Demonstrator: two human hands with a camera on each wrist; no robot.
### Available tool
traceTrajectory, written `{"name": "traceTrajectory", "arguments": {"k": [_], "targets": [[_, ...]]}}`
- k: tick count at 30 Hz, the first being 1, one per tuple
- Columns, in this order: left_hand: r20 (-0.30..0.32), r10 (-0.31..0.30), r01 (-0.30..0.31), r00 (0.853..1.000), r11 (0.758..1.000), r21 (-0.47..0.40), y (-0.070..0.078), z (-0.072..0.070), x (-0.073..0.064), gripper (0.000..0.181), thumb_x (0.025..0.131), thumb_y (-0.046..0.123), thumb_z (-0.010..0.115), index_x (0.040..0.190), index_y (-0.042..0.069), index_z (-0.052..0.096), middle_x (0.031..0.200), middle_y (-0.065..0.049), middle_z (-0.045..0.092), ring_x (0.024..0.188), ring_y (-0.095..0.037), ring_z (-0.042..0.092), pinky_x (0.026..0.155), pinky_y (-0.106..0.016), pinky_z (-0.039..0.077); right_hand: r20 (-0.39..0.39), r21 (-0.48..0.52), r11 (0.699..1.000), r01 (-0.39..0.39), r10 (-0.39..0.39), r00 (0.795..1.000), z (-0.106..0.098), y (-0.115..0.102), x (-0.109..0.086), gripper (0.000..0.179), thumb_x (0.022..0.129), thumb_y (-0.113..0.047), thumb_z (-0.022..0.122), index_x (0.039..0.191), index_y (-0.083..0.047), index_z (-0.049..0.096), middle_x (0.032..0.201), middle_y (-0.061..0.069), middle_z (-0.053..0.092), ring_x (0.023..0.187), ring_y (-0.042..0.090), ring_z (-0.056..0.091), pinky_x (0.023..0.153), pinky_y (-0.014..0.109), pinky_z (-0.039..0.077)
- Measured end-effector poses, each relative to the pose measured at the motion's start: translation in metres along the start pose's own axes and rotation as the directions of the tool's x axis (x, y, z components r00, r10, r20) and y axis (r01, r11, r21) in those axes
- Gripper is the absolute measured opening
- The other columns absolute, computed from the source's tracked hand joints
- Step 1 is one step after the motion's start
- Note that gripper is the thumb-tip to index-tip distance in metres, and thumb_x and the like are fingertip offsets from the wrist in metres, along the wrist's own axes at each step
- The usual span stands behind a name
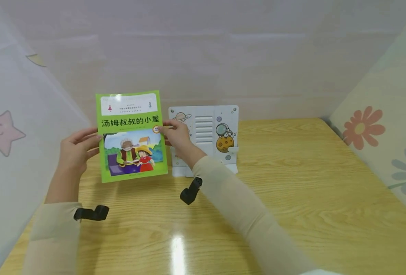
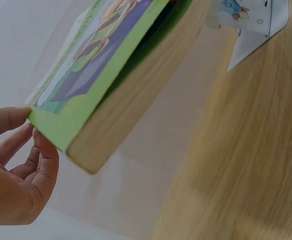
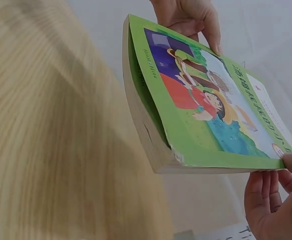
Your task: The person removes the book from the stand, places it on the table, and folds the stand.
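A green-covered book (image 1: 132, 135) with a picture of two figures is held upright above the table, its cover facing the head view. My left hand (image 1: 75, 149) pinches its left edge, thumb in front and fingers behind. On the opposite edge, my right hand (image 1: 180, 139) grips it the same way, near the round badge. The left wrist view shows the book's thick page block (image 2: 131, 95) from below, with the front cover lifted slightly. Behind the right hand stands a white bookstand (image 1: 204, 131) with space drawings, partly hidden by that hand.
The wooden table (image 1: 292, 183) extends to the right and toward the front. A pale cloth wall (image 1: 203, 57) rises behind it. Side panels carry a pink star (image 1: 2, 133) at left and a red flower (image 1: 363, 128) at right.
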State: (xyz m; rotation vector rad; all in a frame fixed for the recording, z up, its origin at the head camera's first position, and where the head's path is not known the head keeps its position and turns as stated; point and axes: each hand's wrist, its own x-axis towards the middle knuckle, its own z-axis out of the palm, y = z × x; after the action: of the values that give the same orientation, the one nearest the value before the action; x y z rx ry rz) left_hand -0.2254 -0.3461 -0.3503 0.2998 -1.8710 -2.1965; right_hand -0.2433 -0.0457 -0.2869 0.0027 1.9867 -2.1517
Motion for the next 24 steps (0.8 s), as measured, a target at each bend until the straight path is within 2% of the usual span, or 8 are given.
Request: {"name": "traceTrajectory", "arguments": {"k": [5, 9, 14, 20, 22, 24], "targets": [[0.019, 0.024, -0.023, 1.0, 1.0, -0.007, -0.037, -0.038, 0.031, 0.048, 0.069, 0.011, 0.073, 0.114, 0.01, 0.057, 0.109, -0.013, 0.056, 0.091, -0.027, 0.057, 0.069, -0.036, 0.049, -0.006, 0.044, 0.997, -0.069, 0.069, 0.998, 0.009, 0.008, -0.001, 0.017, 0.08, -0.013, 0.062, 0.096, -0.01, 0.062, 0.08, 0.003, 0.06, 0.069, 0.018, 0.058, 0.06, 0.025, 0.049], [0.032, -0.005, 0.006, 0.999, 0.999, -0.033, -0.048, -0.052, 0.038, 0.048, 0.069, 0.011, 0.072, 0.115, 0.009, 0.057, 0.11, -0.014, 0.055, 0.089, -0.027, 0.057, 0.069, -0.036, 0.048, -0.01, 0.079, 0.991, -0.104, 0.105, 0.994, 0.018, 0.014, -0.002, 0.015, 0.079, -0.013, 0.063, 0.094, -0.011, 0.063, 0.079, 0.001, 0.061, 0.07, 0.018, 0.058, 0.061, 0.027, 0.048], [0.022, -0.087, 0.086, 0.996, 0.996, 0.024, -0.042, -0.05, 0.021, 0.044, 0.069, 0.015, 0.072, 0.112, 0.011, 0.06, 0.106, -0.009, 0.057, 0.082, -0.021, 0.06, 0.065, -0.03, 0.05, -0.009, 0.147, 0.975, -0.164, 0.167, 0.986, 0.027, 0.023, -0.003, 0.015, 0.079, -0.012, 0.063, 0.094, -0.01, 0.064, 0.078, 0.002, 0.061, 0.073, 0.021, 0.059, 0.061, 0.027, 0.048], [0.042, -0.216, 0.213, 0.976, 0.975, 0.062, -0.022, -0.032, -0.006, 0.028, 0.072, 0.014, 0.071, 0.099, 0.018, 0.067, 0.09, 0.002, 0.063, 0.076, -0.016, 0.061, 0.063, -0.027, 0.05, -0.026, 0.168, 0.965, -0.203, 0.211, 0.977, 0.035, 0.038, -0.002, 0.014, 0.079, -0.011, 0.062, 0.092, -0.009, 0.064, 0.076, 0.002, 0.062, 0.071, 0.02, 0.06, 0.063, 0.03, 0.049], [0.065, -0.24, 0.234, 0.969, 0.969, 0.084, -0.015, -0.026, -0.013, 0.022, 0.073, 0.013, 0.069, 0.094, 0.021, 0.068, 0.086, 0.004, 0.064, 0.075, -0.014, 0.061, 0.064, -0.026, 0.05, -0.047, 0.161, 0.964, -0.213, 0.223, 0.974, 0.038, 0.042, -0.001, 0.013, 0.078, -0.011, 0.063, 0.091, -0.009, 0.065, 0.075, 0.002, 0.062, 0.067, 0.018, 0.059, 0.064, 0.032, 0.048], [0.048, -0.261, 0.255, 0.964, 0.96, 0.114, -0.012, -0.02, -0.02, 0.018, 0.073, 0.015, 0.07, 0.087, 0.025, 0.069, 0.082, 0.006, 0.064, 0.073, -0.011, 0.061, 0.063, -0.024, 0.05, -0.065, 0.144, 0.964, -0.222, 0.233, 0.97, 0.041, 0.047, -0.001, 0.012, 0.078, -0.01, 0.063, 0.09, -0.009, 0.066, 0.074, 0.001, 0.062, 0.064, 0.016, 0.058, 0.067, 0.034, 0.048]]}}
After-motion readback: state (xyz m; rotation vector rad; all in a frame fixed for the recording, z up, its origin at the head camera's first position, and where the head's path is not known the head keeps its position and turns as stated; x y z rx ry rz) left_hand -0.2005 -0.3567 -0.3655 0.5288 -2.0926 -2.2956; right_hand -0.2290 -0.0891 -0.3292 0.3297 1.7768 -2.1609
